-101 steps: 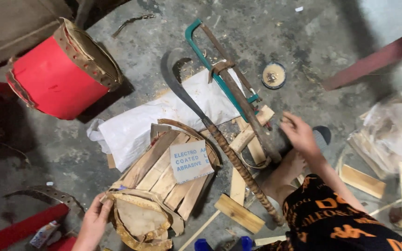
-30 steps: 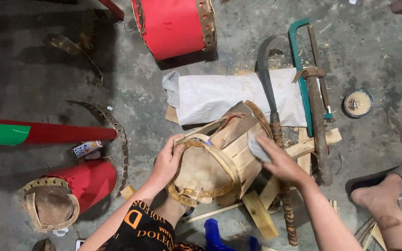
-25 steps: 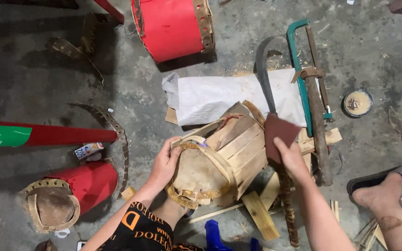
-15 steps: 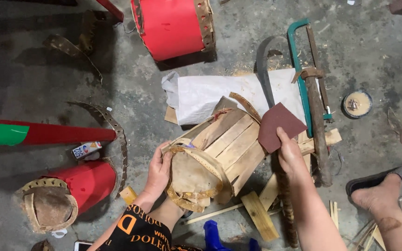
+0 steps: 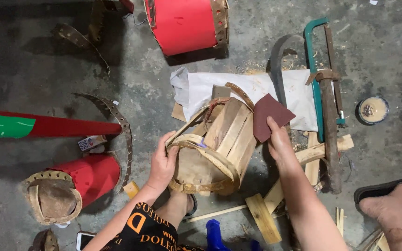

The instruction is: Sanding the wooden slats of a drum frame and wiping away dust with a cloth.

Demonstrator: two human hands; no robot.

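A bare wooden drum shell (image 5: 219,148), built of staves and ringed by a loose strap band, is lying tipped on its side on the concrete floor (image 5: 47,69), open end toward the wearer. It is gripped at the near rim by the left hand (image 5: 163,162), fingers curled over the band. A dark red sheet of sandpaper (image 5: 270,115) is pinched by the right hand (image 5: 279,142) between thumb and fingers, raised just above the shell's far staves and not clearly touching them. Judged step: sanding of the staves, with the sheet about to be applied. Next move calls for the shell to be held steady by the left hand and the paper laid flat on the wood, along the grain. Versus 0.5 s ago: the shell has been rolled slightly, the left hand has been shifted further up onto the rim, and the sandpaper has been kept at about the same height. A white sack (image 5: 238,90), a green-framed hacksaw (image 5: 319,74), a curved blade (image 5: 278,65) and 2 red drums (image 5: 182,23) (image 5: 87,174) are lying around it.
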